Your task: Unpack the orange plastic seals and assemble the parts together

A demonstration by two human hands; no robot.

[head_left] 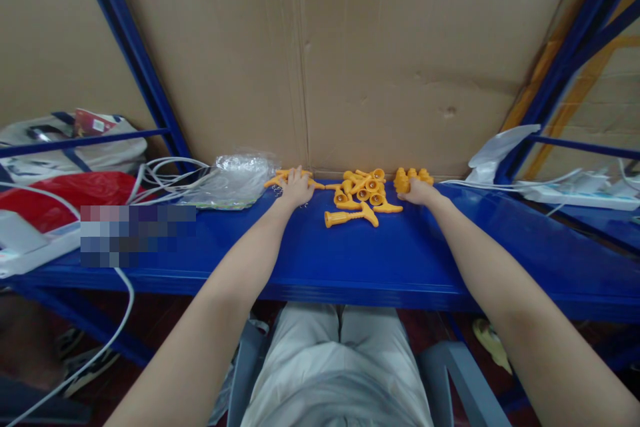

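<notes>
Near the back of the blue table, my left hand (297,188) lies with fingers spread over some yellow parts (278,178). Small dark metal bits show around that hand. At the right, my right hand (420,192) has its fingers closed round a cluster of yellow knobbed pieces (413,178). Between the hands sits a pile of yellow hollow-ended parts (371,185). One yellow T-shaped handle (350,216) lies in front of that pile, touched by neither hand.
Clear plastic bags (235,180) and white cables (173,170) lie left of my left hand. A cardboard sheet (375,67) stands behind the blue table (360,267). White power strips (580,193) sit at the far right.
</notes>
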